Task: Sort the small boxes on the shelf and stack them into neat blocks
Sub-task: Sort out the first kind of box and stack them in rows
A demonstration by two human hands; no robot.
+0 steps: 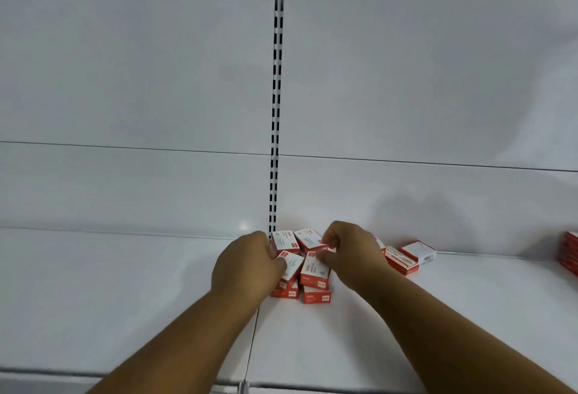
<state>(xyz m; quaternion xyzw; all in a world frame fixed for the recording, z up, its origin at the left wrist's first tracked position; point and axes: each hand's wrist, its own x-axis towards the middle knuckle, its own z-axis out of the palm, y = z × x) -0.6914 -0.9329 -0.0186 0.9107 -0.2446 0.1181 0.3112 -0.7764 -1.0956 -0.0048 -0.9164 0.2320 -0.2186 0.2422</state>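
Boxes [300, 263] lie between both grips, left [247, 265] and right [350, 249] each pinching one

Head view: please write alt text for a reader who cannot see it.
Two bare hands work on a cluster of small red-and-white boxes on a white shelf: left hand grips one box, right hand pinches another. More boxes lie loose to the right.

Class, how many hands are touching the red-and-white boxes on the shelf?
2: the left hand grips a box in the cluster; the right hand pinches another box. Hands may hide more boxes.
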